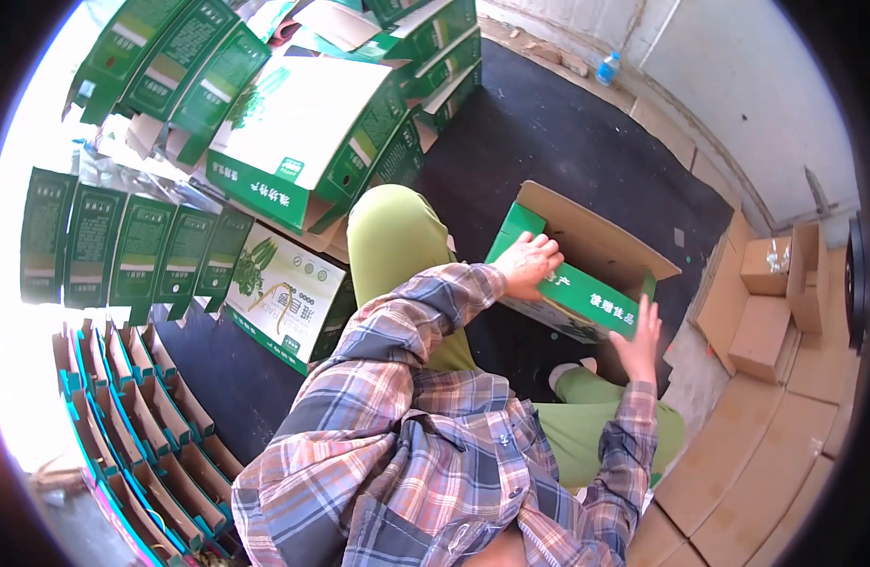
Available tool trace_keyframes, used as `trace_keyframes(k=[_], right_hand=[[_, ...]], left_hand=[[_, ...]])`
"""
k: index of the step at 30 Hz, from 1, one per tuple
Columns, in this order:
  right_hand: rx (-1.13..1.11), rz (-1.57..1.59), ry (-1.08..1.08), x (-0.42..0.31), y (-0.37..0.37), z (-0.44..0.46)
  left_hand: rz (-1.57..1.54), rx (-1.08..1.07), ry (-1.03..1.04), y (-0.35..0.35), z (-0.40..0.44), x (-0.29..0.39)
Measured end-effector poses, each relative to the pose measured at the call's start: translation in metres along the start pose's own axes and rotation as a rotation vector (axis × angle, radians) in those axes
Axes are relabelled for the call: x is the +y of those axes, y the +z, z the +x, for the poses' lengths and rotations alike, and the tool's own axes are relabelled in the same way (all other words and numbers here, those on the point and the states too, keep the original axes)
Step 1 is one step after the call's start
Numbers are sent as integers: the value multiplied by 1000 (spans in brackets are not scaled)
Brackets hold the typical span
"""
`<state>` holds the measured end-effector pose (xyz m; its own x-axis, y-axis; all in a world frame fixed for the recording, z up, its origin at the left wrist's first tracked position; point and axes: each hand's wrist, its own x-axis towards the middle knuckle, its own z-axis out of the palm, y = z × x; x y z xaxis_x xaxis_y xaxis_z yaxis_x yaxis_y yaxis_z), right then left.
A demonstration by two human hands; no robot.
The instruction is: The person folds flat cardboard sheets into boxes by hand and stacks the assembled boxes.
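A green cardboard gift box (594, 300) with white lettering sits in front of me, its top open and its brown inside showing. My left hand (529, 266) is on the box's left corner, fingers bent over the top edge. At the right end, my right hand (640, 342) touches the front panel near the corner, its fingers stretched out and apart. The back flap (600, 227) stands up behind the opening. Shadow hides the bottom of the box.
Printed green-and-white boxes (303, 123) are stacked at the left. Below them stand rows of open boxes (137, 416). Brown cartons (761, 425) line the right side. A black mat (567, 123) covers the floor, and a bottle (608, 68) lies by the wall.
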<state>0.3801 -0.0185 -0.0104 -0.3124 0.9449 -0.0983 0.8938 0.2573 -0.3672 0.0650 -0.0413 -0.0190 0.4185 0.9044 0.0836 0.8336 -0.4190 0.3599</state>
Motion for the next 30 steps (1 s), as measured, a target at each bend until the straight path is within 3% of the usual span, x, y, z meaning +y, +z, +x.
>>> trace_keyframes(k=[6,7,8,11,13,16,18,20,22,24,26,28,30], right_hand=[[170,338,47,24,-65,-9],[152,391,146,12,-81,-15],[203,419,90,33,-80,-15],[217,417,81,73,-84,-22],[243,658,223,85,-80,-23],[201,655,316,71,-83,-20],[169,654,308,71,-81,-17],[143,653,300,74,-81,-14],[124,608,313,77,-82,-9],[136,608,274,77,-80,-8],[149,608,242,71,-80,-7],[82,647,288,63,-84,-6],[77,638,282,67,-82,1]], left_hand=[[-272,71,-271,-4,4,2],[-338,76,-309,-10,4,4],[-335,83,-316,-18,5,5],[-515,313,-325,-44,6,10],[-573,485,-317,-71,2,13],[-666,733,-282,-129,-21,15],[-765,835,-366,-183,-56,22],[-1164,981,-434,-218,-97,33],[-1337,1092,-421,-241,-156,27],[-1504,1347,-304,-240,-219,9],[-1562,1380,-95,-250,-274,16],[-1534,1430,-147,-240,-336,18],[-1430,1588,-360,-225,-379,32]])
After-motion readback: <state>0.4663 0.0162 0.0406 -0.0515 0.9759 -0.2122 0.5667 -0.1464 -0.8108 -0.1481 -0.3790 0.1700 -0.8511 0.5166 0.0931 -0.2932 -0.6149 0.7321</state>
